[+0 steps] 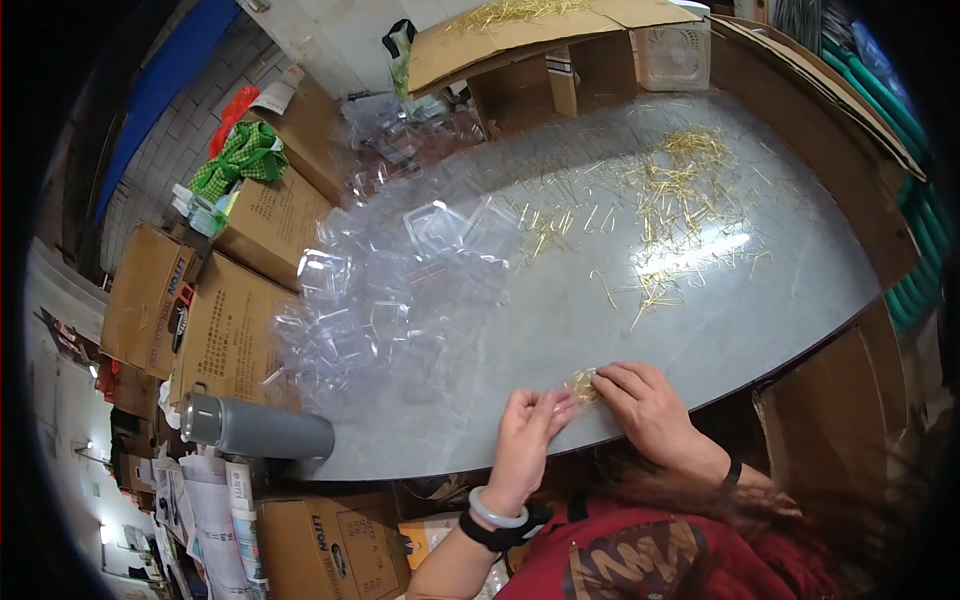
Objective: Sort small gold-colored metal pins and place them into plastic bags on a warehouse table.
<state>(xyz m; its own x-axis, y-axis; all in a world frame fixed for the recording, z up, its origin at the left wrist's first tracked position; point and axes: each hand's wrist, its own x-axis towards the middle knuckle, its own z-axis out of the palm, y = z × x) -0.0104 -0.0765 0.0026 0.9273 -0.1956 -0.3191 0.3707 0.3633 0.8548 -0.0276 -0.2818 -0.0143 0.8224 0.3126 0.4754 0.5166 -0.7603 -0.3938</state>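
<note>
The hands meet at the lower centre of the frame over a small gold bundle [584,384] at the tabletop's [480,440] near edge. The left hand [530,425], nearly closed, seems to pinch its left side; the right hand [642,408] curls over the other, fingertips touching, its grip hidden. The wires look light, stiff and prone to tangling, best held by the bundle's sides. Loose hooks [690,190] lie upper right; thin, slippery-looking clear trays [438,228] heap left of centre.

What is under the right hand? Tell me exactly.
Gold wire pieces show beside the right hand, with the grey table beyond; whatever lies beneath its palm is covered.
</note>
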